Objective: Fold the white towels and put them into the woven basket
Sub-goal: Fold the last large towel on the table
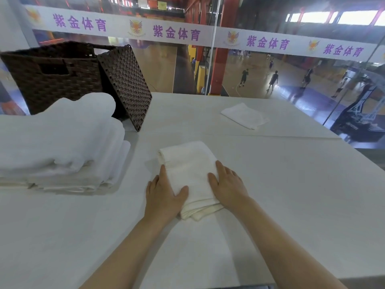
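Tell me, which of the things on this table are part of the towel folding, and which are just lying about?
Part of the job:
- folded towel, under the left hand and right hand
- towel pile
- small folded towel
- woven basket

Just there:
- basket lid, leaning on the basket
- white table

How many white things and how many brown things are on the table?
White: 3, the folded towel under both hands, the small towel far off, the towel pile.
Brown: 2, the woven basket and its lid.
Total: 5
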Demonstrator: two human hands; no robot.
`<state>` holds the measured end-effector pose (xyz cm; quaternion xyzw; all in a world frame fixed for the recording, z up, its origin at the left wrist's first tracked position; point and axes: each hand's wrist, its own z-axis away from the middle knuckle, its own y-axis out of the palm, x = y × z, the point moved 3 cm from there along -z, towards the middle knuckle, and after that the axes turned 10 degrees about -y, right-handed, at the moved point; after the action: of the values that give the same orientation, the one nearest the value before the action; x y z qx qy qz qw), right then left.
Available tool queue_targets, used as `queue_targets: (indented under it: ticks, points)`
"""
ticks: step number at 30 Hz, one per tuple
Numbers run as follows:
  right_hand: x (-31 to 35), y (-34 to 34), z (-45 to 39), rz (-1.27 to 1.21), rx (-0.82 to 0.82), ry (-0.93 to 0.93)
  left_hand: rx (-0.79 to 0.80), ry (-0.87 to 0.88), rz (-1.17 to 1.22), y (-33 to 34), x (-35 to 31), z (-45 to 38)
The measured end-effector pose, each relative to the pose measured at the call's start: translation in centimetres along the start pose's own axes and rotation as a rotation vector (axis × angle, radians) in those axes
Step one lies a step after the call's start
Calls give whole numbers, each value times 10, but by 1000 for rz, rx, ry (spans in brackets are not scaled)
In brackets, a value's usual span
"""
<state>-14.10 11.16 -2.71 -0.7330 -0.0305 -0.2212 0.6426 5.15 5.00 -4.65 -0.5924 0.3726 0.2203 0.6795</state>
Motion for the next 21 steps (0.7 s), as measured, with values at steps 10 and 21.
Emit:
queue_targets:
  ticks: [10, 21]
  points:
    - [4, -11, 7, -346, -88, 184, 179, -40, 421, -4, -18, 13]
    - [58, -62, 7, -448, -200, 24, 103, 70, 389, -69, -37, -9]
